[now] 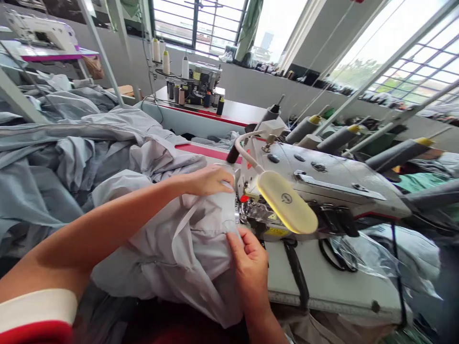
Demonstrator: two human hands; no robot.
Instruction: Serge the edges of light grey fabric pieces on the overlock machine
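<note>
A light grey piece of fabric (208, 224) lies bunched in front of me, its right edge at the needle area of a white sewing machine (322, 167). With fingers bent over the cloth, my left hand (210, 180) grips its far part close to the presser area. Lower down, my right hand (249, 251) pinches the near edge of the same fabric between thumb and fingers. The needle itself is hidden. A pale yellow oval lamp (287, 201) on a bent white neck hangs in front of the machine head.
A large heap of grey cloth (71, 157) spreads to the left. Grey thread cones (333, 138) stand behind the machine. Clear plastic (369, 253) lies at the right of the white table (333, 286). Another sewing machine (201, 81) stands farther back, below the windows.
</note>
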